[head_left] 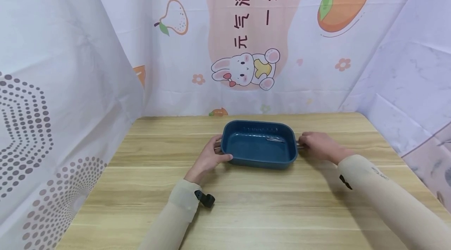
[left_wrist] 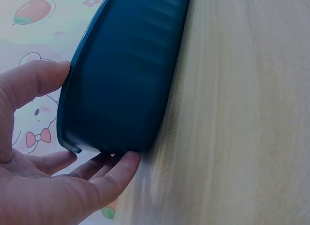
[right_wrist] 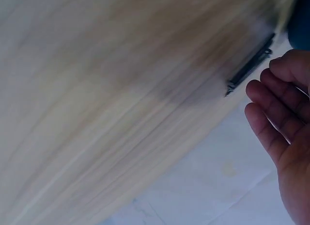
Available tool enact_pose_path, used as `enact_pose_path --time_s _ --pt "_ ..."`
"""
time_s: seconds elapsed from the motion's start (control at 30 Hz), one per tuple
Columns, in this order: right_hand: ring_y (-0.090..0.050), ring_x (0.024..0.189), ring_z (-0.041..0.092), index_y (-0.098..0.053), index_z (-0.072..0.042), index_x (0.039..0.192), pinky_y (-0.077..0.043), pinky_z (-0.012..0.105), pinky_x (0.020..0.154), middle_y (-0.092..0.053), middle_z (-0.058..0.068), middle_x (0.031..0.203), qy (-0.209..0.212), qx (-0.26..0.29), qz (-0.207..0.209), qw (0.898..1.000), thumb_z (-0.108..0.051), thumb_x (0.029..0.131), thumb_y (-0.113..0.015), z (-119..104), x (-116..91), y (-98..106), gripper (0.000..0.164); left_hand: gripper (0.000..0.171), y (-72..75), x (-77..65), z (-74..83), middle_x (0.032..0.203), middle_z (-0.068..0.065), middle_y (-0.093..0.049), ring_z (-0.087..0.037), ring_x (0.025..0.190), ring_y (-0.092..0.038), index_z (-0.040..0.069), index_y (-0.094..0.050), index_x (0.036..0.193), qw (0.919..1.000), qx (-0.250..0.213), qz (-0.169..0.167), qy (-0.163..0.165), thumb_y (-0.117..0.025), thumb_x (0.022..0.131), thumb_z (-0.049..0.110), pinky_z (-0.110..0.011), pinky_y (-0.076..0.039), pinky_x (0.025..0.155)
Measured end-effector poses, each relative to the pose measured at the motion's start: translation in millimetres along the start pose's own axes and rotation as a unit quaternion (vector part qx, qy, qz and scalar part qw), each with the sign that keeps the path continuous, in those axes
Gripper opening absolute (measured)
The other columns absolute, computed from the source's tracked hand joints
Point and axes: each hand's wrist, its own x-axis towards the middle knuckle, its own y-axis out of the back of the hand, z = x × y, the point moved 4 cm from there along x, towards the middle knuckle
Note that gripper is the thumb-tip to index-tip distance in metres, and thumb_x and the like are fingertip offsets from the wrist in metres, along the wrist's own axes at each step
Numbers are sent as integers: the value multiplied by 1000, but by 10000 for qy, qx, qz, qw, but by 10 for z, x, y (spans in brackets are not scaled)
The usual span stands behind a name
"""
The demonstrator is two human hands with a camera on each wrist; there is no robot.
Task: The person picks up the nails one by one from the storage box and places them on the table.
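A deep dark-blue rectangular tray sits toward the back of the table. My left hand holds its left end, with the thumb on the rim at the near side and the fingers against the short end wall; the left wrist view shows this tray up close. Thin silvery pieces lie inside, too small to identify. Beyond its right end, my right hand is low over the table, fingers loosely bent. Right by those fingertips lies a slim dark object with silvery ends; its kind is unclear.
The wood-grain table runs out on both sides of the tray. A printed cloth hangs along the back edge, and other cloths flank the left and right.
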Motion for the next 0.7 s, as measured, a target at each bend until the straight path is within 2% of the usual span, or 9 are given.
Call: enact_pose_path --time_s 0.1,0.13,0.23,0.3,0.4,0.7 --pt "-50 65 12 -63 -15 78 -46 34 59 -53 -6 74 -186 231 91 9995 4 77 -64 -19 13 53 19 82 9 -34 40 140 -21 -44 -37 125 -46 10 -32 147 10000 10 -14 -27 -77 79 9 -52 -39 100" --pt "-51 66 12 -64 -14 80 -46 34 60 -54 -6 75 -277 334 99 9990 2 78 -63 -30 20 75 17 81 10 -62 86 140 -22 -44 -38 125 -46 8 -32 147 10000 23 -34 -44 -76 79 9 -52 -40 100" --pt "-54 70 13 -67 -11 87 -48 36 62 -58 -5 78 -634 641 117 9959 -6 84 -62 -69 38 137 7 81 11 -64 94 140 -22 -44 -38 125 -46 7 -32 147 10000 24 -28 -62 -76 79 8 -52 -39 100" --pt "-55 72 14 -68 -8 93 -49 37 64 -61 -2 80 -916 827 108 9923 -11 87 -62 -99 43 171 9 81 5 -62 101 140 -21 -44 -37 125 -46 8 -32 147 10000 33 -9 -28 -76 79 8 -51 -39 101" --pt "-56 74 16 -69 -4 99 -50 39 68 -64 2 85 -1251 1104 211 9858 -12 89 -59 -143 40 203 16 81 5 -13 22 139 -19 -46 -34 125 -47 11 -33 146 10000 65 48 -21 -77 78 10 -50 -40 101" --pt "-61 86 27 -63 3 109 -50 45 74 -66 16 98 -2021 2219 903 9496 -13 95 -51 -254 -68 213 24 81 10 2 2 140 -19 -45 -35 125 -47 12 -33 146 10000 38 43 11 -77 79 11 -51 -39 101"
